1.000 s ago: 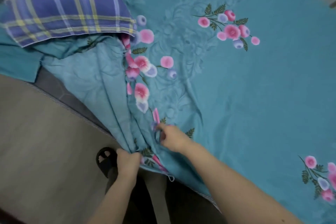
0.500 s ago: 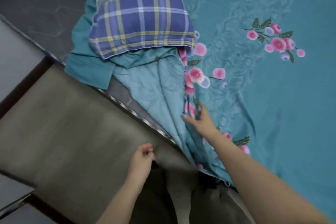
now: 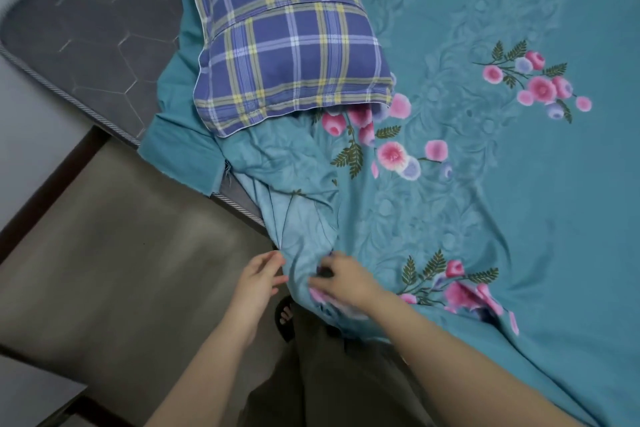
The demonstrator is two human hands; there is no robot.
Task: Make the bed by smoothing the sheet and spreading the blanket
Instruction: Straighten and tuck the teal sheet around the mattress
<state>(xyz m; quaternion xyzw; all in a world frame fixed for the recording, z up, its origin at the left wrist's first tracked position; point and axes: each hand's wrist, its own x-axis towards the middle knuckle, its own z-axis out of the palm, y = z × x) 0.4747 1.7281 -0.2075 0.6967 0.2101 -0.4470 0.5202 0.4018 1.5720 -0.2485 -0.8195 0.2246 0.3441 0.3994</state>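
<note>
Teal floral blanket (image 3: 485,201) lies largely spread, but its edge below the blue plaid pillow (image 3: 287,42) is bunched and unsmoothed. Left hand (image 3: 258,284) is open beside the fold; right hand (image 3: 349,282) rests on it, grip indiscernible.

Bed: dark grey hexagon-quilted mattress (image 3: 97,28) with striped piping, bare at 10 o'clock.
On it:
- Plain teal cloth (image 3: 180,142), 9 o'clock, reaching the mattress edge.
- Blue-and-yellow plaid pillow (image 3: 287,38), 11 to 12 o'clock, lying partly on that cloth.
- Teal sheet printed with pink flowers (image 3: 485,201), spread from 12 to 5 o'clock, its edge rumpled and bunched toward 6 o'clock.
</note>
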